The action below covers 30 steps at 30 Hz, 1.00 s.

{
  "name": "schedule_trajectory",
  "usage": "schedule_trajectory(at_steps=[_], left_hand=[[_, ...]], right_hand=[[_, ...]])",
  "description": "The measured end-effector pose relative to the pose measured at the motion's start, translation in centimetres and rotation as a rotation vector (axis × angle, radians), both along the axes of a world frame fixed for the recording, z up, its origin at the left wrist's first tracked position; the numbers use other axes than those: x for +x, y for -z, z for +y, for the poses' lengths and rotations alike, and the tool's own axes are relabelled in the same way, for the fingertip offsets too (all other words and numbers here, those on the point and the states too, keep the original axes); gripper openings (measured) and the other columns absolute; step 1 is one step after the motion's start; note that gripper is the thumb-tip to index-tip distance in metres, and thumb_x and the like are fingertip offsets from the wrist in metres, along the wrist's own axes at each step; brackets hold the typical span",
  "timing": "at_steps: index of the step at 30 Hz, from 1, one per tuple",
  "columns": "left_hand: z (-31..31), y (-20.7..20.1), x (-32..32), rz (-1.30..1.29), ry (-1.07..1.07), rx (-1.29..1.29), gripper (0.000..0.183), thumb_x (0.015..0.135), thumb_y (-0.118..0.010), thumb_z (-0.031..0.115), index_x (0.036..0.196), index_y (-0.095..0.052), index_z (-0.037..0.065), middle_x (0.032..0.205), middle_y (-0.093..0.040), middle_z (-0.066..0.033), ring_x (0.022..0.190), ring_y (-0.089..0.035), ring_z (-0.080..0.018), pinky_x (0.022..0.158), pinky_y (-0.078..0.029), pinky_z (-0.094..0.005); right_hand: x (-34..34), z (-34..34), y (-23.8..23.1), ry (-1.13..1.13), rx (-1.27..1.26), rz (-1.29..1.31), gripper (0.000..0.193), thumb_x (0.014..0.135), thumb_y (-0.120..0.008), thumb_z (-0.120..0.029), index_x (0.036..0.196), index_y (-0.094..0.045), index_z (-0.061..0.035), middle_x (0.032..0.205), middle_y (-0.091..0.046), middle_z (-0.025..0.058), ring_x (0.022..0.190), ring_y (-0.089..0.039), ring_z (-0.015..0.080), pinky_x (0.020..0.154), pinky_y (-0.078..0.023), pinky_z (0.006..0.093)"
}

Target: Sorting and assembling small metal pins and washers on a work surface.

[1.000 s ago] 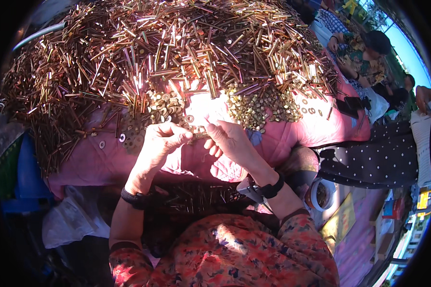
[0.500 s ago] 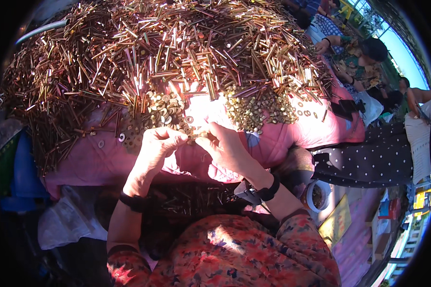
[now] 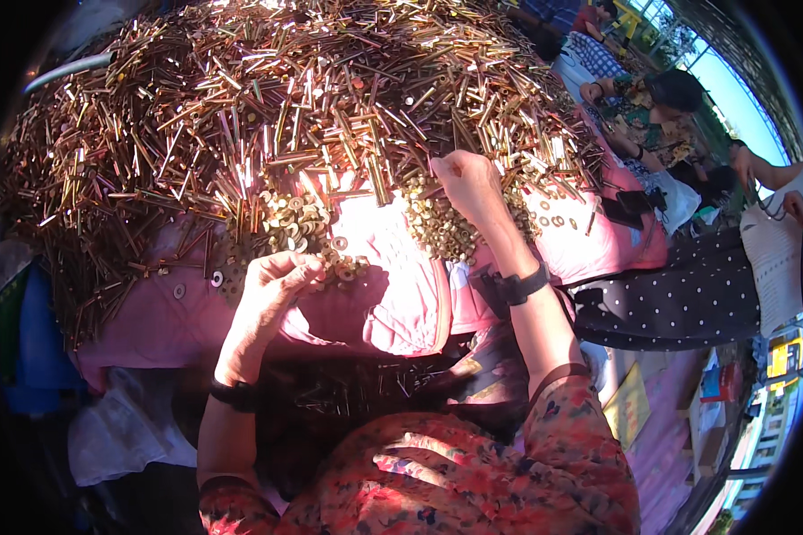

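A large heap of coppery metal rods [image 3: 268, 134] covers the far part of a pink cloth [image 3: 401, 312]. At the heap's near edge lie a cluster of flat washers [image 3: 296, 223] and, to its right, a pile of small brass-coloured nuts [image 3: 435, 225]. My left hand [image 3: 272, 287] is closed in a pinch just beside the nearest washers; what its fingertips hold is too small to make out. Reaching over the nuts, my right hand [image 3: 473, 185] has its fingertips pressed together at the edge of the rods. Whatever they pinch is hidden.
Several loose washers [image 3: 558, 221] lie right of the nuts, beside a dark object [image 3: 623, 212]. A clear plastic bag [image 3: 129, 428] hangs at the lower left. Other people [image 3: 656, 116] sit at the far right, near a dotted black cloth [image 3: 669, 294].
My right hand has left my left hand and moved away and to the right, to the rods. My left hand stays near the washers, slightly lower in view.
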<state>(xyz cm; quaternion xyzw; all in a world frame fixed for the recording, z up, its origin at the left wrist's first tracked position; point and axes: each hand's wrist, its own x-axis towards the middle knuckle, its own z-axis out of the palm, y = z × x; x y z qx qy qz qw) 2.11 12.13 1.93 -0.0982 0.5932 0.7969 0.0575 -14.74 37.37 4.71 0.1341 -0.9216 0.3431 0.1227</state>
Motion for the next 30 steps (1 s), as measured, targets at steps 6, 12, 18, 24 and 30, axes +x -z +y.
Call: schedule_trajectory(at_steps=[6,12,18,24,30], left_hand=[[0.1,0.3,-1.5,0.02,-0.078,-0.048,0.016,0.084,-0.065,0.014,0.07,-0.062,0.007,0.072,-0.062,0.0008,0.058,-0.048,-0.0019,0.05,-0.033,-0.0161],[0.7,0.2,-3.1,-0.004,-0.062,0.032,0.016,0.084,-0.065,0.015,0.073,-0.062,0.005,0.068,-0.06,0.0,0.059,-0.05,-0.0047,0.056,-0.041,-0.0186],[1.1,0.6,-5.1,0.01,-0.064,-0.037,0.015,0.085,-0.064,0.014,0.075,-0.064,0.003,0.073,-0.063,-0.001,0.06,-0.05,-0.0044,0.057,-0.039,-0.0194],[0.3,1.7,-5.6,0.046,-0.113,-0.037,0.014,0.084,-0.063,0.013,0.074,-0.063,0.003,0.072,-0.063,-0.0021,0.059,-0.051,-0.0058,0.057,-0.042,-0.0202],[-0.2,1.4,-6.2,0.05,-0.165,0.004,0.016,0.083,-0.066,0.015,0.072,-0.063,0.004,0.069,-0.062,-0.0021,0.056,-0.052,-0.0067,0.053,-0.046,-0.0235]], right_hand=[[-10.6,2.6,3.9,0.223,0.166,0.116,0.025,0.078,-0.063,-0.024,0.082,-0.066,0.0,0.075,-0.065,0.0192,0.076,-0.064,0.0348,0.071,-0.049,0.0414],[-13.8,2.2,3.9,0.26,0.26,-0.048,0.037,0.07,-0.068,-0.031,0.088,-0.065,0.0017,0.09,-0.064,0.0244,0.09,-0.062,0.0369,0.08,-0.048,0.0419],[-14.8,1.9,1.6,0.177,0.286,-0.235,0.043,0.067,-0.068,-0.033,0.092,-0.067,0.0023,0.094,-0.064,0.0255,0.093,-0.063,0.035,0.082,-0.049,0.04],[-14.4,1.0,1.6,0.167,0.533,-0.227,0.041,0.071,-0.066,-0.029,0.092,-0.065,0.0054,0.097,-0.063,0.0278,0.096,-0.061,0.0383,0.084,-0.049,0.0419],[-10.4,0.9,-1.6,0.037,0.469,-0.034,0.026,0.069,-0.061,-0.016,0.079,-0.06,0.008,0.083,-0.06,0.0305,0.084,-0.061,0.0427,0.074,-0.048,0.0449]])
